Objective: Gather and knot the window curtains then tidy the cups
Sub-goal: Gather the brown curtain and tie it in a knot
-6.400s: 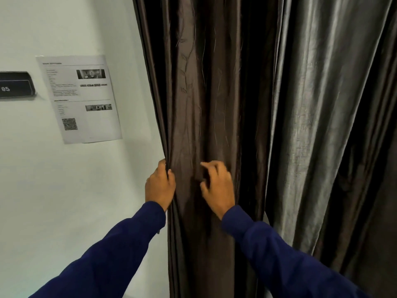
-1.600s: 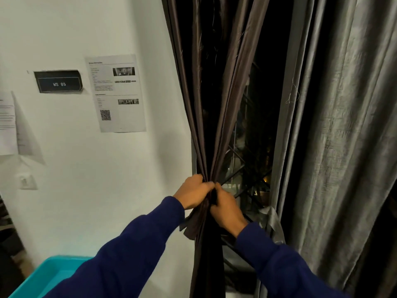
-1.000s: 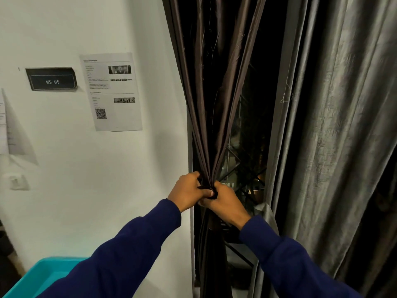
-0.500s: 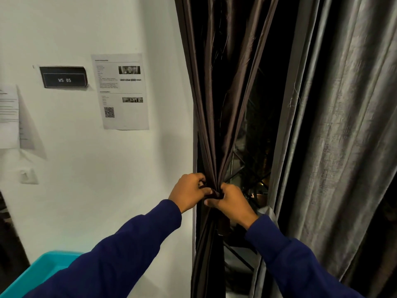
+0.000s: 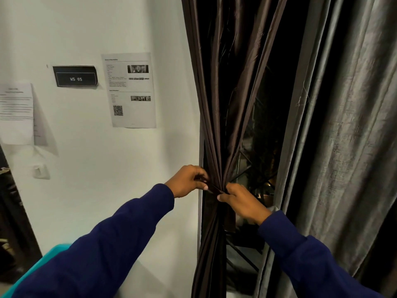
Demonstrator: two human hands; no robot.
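The dark brown curtain point(image 5: 217, 108) hangs beside the white wall and is bunched into a narrow waist at mid height. My left hand point(image 5: 187, 181) pinches a dark strap of fabric point(image 5: 211, 187) that wraps around that waist. My right hand point(image 5: 242, 201) grips the same band from the right side, fingers closed on it. Below the hands the curtain falls straight down. A grey curtain point(image 5: 348, 130) hangs loose on the right. No cups are in view.
Between the two curtains a dark window with a metal grille point(image 5: 253, 175) shows. On the wall hang a printed sheet point(image 5: 131, 91), a black "WS 05" sign point(image 5: 75, 76) and another paper point(image 5: 16, 112). A turquoise bin point(image 5: 32, 274) sits at the lower left.
Over six seconds the flat brown curtain was gathered into a tight bunch, uncovering the window. In the last second my hands drew slightly apart, the left pulling the band leftward.
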